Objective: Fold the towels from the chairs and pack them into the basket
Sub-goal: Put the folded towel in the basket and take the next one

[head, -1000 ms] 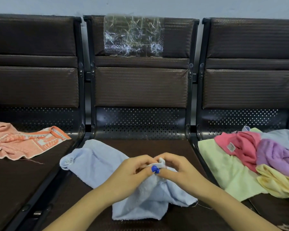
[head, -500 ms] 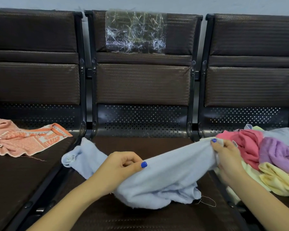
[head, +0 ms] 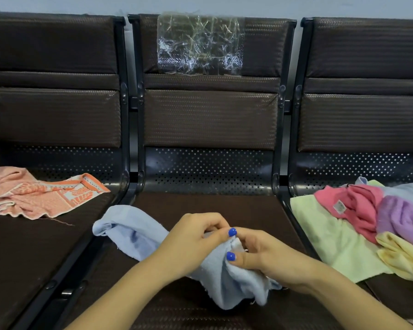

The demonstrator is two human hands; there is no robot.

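Where both hands point(head: 227, 248) meet, they pinch the blue towel point(head: 138, 232)

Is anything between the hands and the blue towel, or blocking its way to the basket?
Nothing sits between them: the left hand and right hand both pinch the blue towel on the middle seat. No basket is in view, so that path cannot be judged.

Dark chairs point(head: 210, 206) under blue towel point(head: 134, 232), orange towel point(head: 45, 198), towel pile point(head: 367, 225)

a waiting area: linked row of dark chairs point(head: 210, 120).
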